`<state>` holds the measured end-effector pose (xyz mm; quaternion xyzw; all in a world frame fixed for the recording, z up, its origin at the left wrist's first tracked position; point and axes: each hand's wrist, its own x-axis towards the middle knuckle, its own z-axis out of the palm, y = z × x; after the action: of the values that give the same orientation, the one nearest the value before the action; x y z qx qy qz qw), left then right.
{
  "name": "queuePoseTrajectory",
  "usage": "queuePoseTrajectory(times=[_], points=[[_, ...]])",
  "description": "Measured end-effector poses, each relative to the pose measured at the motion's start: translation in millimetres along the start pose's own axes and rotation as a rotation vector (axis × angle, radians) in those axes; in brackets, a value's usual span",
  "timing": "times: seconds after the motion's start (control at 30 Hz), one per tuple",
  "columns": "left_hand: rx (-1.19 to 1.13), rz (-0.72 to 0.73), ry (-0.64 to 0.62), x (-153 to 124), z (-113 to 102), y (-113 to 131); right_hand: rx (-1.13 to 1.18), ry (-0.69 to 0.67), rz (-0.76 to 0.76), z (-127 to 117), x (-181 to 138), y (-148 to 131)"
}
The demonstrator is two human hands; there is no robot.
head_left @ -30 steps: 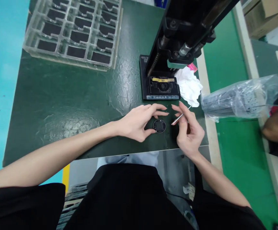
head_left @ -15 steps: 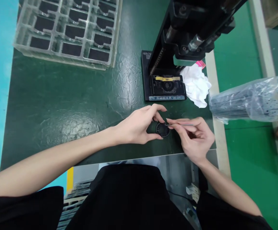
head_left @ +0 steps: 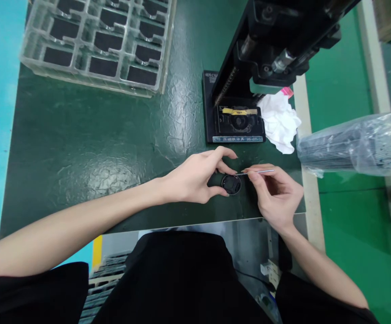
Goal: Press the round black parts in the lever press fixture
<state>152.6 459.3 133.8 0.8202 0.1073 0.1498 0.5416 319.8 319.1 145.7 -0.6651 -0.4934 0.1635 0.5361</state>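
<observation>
A small round black part (head_left: 231,184) with a thin shiny rim lies on the dark green bench top. My left hand (head_left: 204,176) grips it at the edge between thumb and fingertips, from the left side. Pinched in my right hand (head_left: 278,193) is a thin metal rod (head_left: 264,171), like a tweezer or a pick; its exact kind is not clear. The rod's tip reaches the upper right rim of the round part, close to my left fingertips. Whether the tip touches the part I cannot tell.
Behind my hands stands a black press fixture (head_left: 239,123) with a yellow strip on its base. White crumpled cloth (head_left: 279,121) lies beside it. Clear plastic trays (head_left: 94,67) with dark pieces are stacked at the back left. A plastic-wrapped bundle (head_left: 353,144) sits at the right.
My right hand has drawn the rod slightly right, off the middle of the round part toward its upper rim. My left hand keeps its grip. The whole view has shifted a little.
</observation>
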Motion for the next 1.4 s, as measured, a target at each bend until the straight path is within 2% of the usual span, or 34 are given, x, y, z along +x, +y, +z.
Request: queuePoseTrajectory(times=[0.43, 0.8, 0.87, 0.93, 1.03, 1.1, 1.23, 1.3, 1.4], points=[[0.008, 0.028, 0.005, 0.0, 0.8, -0.4, -0.077, -0.063, -0.057, -1.6, -6.7, 3.1], [0.029, 0.004, 0.035, -0.4, 4.7, 2.2, -0.262, -0.133, -0.293, 3.4, -5.4, -6.2], [0.032, -0.004, 0.041, 0.0, 5.0, 2.6, -0.241, -0.141, -0.241, 4.3, -3.8, -5.2], [0.019, -0.015, 0.037, 0.4, 5.0, 2.5, -0.140, -0.099, -0.097, 4.1, -1.2, 0.0], [-0.012, -0.029, 0.020, 0.6, 4.6, 1.5, 0.106, 0.150, 0.079, 2.4, 2.9, 12.3], [-0.017, -0.033, 0.014, 0.3, 4.4, 1.0, 0.218, 0.267, 0.131, 1.7, 4.6, 18.9], [-0.021, 0.005, 0.030, 0.3, 1.8, 3.8, 0.260, 0.171, 0.169, 2.7, 6.0, 20.0], [0.019, 0.043, 0.117, 2.9, -3.0, 5.8, 0.265, 0.148, 0.164, 3.3, 7.1, 17.1], [0.107, 0.050, 0.374, 13.9, -15.8, 4.8, 0.250, 0.132, 0.157, 3.2, 9.4, 14.0]])
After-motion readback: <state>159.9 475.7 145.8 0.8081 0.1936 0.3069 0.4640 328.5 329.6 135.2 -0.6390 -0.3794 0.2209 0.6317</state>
